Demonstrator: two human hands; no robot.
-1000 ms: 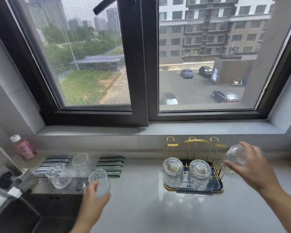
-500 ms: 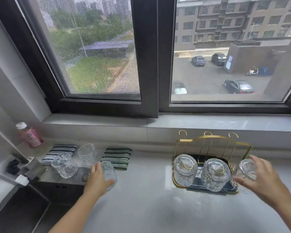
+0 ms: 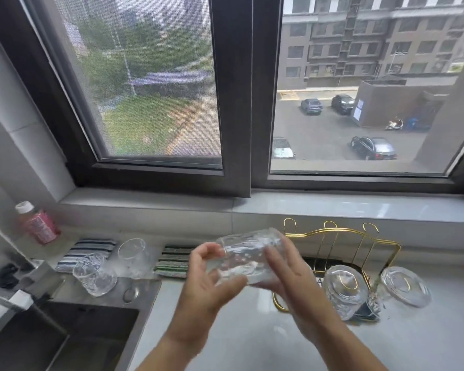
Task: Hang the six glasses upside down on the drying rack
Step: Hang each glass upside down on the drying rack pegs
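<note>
A clear textured glass (image 3: 245,257) lies on its side in mid-air over the counter, held between my left hand (image 3: 206,285) and my right hand (image 3: 287,274). Behind my right hand stands the gold wire drying rack (image 3: 340,234) on its dark tray. Two glasses show upside down on its front pegs: one in the middle (image 3: 344,290) and one at the right end (image 3: 406,289). My right hand hides the rack's left front peg. Two more glasses stand by the sink, one nearer (image 3: 94,274) and one behind it (image 3: 134,257).
A dark sink (image 3: 65,341) with a faucet (image 3: 19,298) fills the lower left. Two striped cloths (image 3: 87,250) (image 3: 174,259) lie along the back of the counter. A pink bottle (image 3: 36,223) stands in the left corner. The window ledge (image 3: 332,207) runs behind the rack.
My right hand let go of the glass now on the rack's right peg and came left. My left hand carried its glass from the sink side to the middle, where both hands hold it.
</note>
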